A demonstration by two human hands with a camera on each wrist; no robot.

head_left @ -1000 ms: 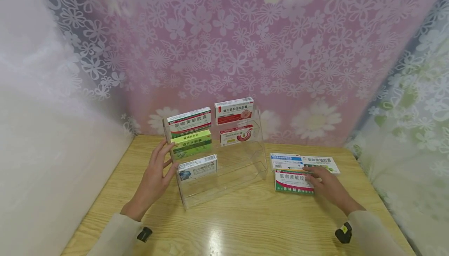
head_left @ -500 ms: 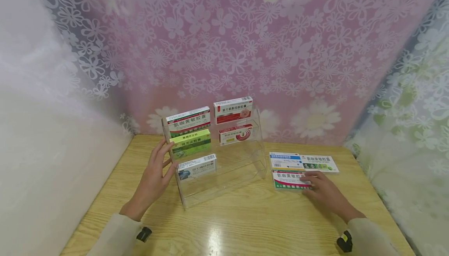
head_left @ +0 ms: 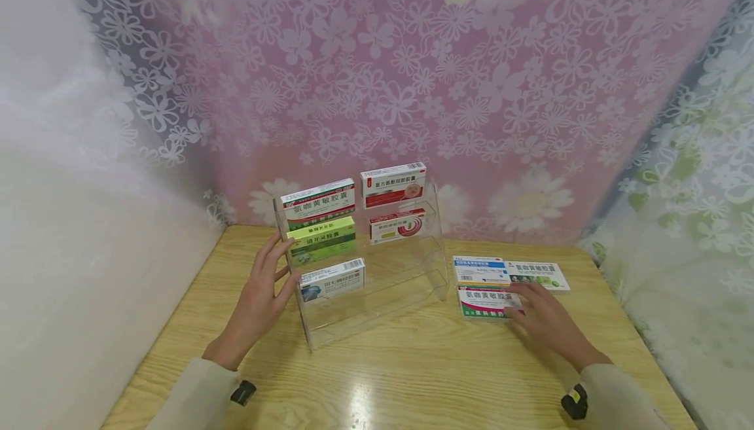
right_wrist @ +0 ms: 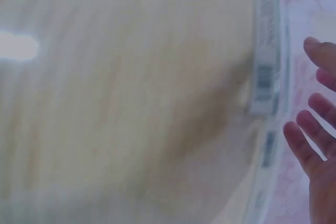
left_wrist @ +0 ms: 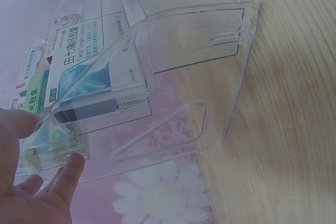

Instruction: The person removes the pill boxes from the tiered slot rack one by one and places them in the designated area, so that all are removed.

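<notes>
A white box, printed with dark lettering above red and green bands (head_left: pixel 482 302), was seen at lower right.
Over its end the right hand (head_left: pixel 544 326) was spread, contact unclear; left of centre, the clear stand (head_left: pixel 406 286) was gripped by the left hand (head_left: pixel 256 302).

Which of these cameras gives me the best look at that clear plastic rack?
The head view: it shows the clear plastic rack nearly whole, from the front, standing on the table. The left wrist view shows mostly its side panel, close up, with the left hand at the edge. The right wrist view shows none of it.
</notes>
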